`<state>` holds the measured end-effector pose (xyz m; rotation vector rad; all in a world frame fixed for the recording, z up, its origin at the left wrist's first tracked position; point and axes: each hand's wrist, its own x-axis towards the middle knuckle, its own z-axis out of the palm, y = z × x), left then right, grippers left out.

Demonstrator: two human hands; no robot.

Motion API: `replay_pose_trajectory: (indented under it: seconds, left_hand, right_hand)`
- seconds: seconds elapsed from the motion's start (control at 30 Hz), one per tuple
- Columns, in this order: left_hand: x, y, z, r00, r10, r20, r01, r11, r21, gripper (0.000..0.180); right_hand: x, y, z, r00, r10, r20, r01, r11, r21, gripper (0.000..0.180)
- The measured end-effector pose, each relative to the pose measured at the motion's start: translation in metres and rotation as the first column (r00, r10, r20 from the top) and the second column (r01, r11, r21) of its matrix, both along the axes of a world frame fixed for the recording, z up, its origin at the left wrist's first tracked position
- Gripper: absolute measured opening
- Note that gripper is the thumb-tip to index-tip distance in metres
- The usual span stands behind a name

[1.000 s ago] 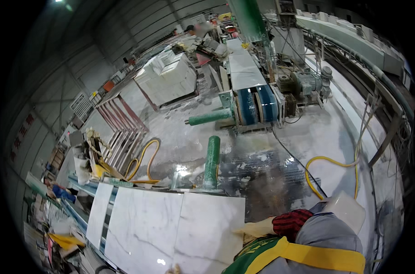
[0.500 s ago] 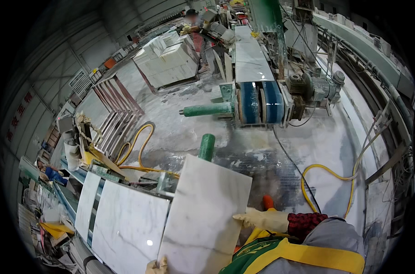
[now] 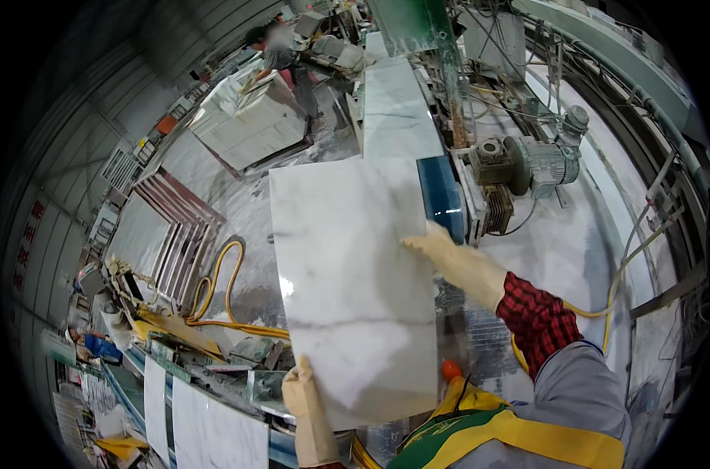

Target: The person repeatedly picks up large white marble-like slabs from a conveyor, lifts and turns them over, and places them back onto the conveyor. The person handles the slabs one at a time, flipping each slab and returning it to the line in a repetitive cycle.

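Note:
Between my two hands is a large white marble slab (image 3: 355,289) with grey veins, tilted in front of me. My left hand (image 3: 299,391), in a cream rubber glove, grips its lower left edge. Farther up, my gloved right hand (image 3: 432,242) is closed on the right edge; the fingers behind the slab are hidden. The slab's far end overlaps the near end of a blue belt conveyor (image 3: 441,199) in view. Whether it touches the belt I cannot tell. Another white slab (image 3: 402,109) lies farther along that conveyor.
More white slabs (image 3: 214,430) lie on rollers at the lower left. A motor (image 3: 539,160) juts out right of the conveyor. Yellow hose (image 3: 234,273) and a metal rack (image 3: 179,211) stand left. Beyond, a person (image 3: 281,59) is beside stacked slabs (image 3: 253,121).
Both hands have carried the marble slab away from the slabs at the lower left, forward to the conveyor's near end. My view has turned slightly. The far person has bent toward the stack.

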<state>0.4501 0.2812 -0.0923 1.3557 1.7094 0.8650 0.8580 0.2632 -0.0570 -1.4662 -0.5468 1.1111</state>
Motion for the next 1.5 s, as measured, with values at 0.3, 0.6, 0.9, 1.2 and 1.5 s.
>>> replay_pose_trajectory:
  seconds: [0.3,0.6,0.9,1.2,1.5]
  left_hand:
    - [0.141,0.015,-0.039,0.982,-0.19,-0.016,0.179,0.95,-0.257,0.051]
    - [0.141,0.067,-0.107,0.779,-0.537,-0.323,0.484,0.843,-0.234,0.065]
    - [0.188,0.128,-0.085,0.801,-0.587,-0.115,0.486,0.751,-0.446,0.064]
    - [0.204,0.163,-0.113,0.784,-0.611,-0.109,0.528,0.749,-0.4,0.059]
    - [0.222,0.174,-0.095,0.783,-0.6,-0.163,0.527,0.78,-0.338,0.056]
  right_hand:
    - [0.14,0.037,-0.124,0.926,-0.326,0.189,0.369,0.886,-0.281,0.051]
    - [0.154,0.029,-0.187,0.862,-0.234,0.449,0.43,0.807,-0.405,0.059]
    - [0.072,-0.085,-0.175,0.967,-0.253,-0.019,0.243,0.946,-0.213,0.046]
    - [-0.022,-0.089,-0.139,0.916,-0.39,-0.094,0.367,0.909,-0.199,0.046]
    - [0.002,-0.075,-0.157,0.9,-0.402,-0.166,0.359,0.903,-0.236,0.046]
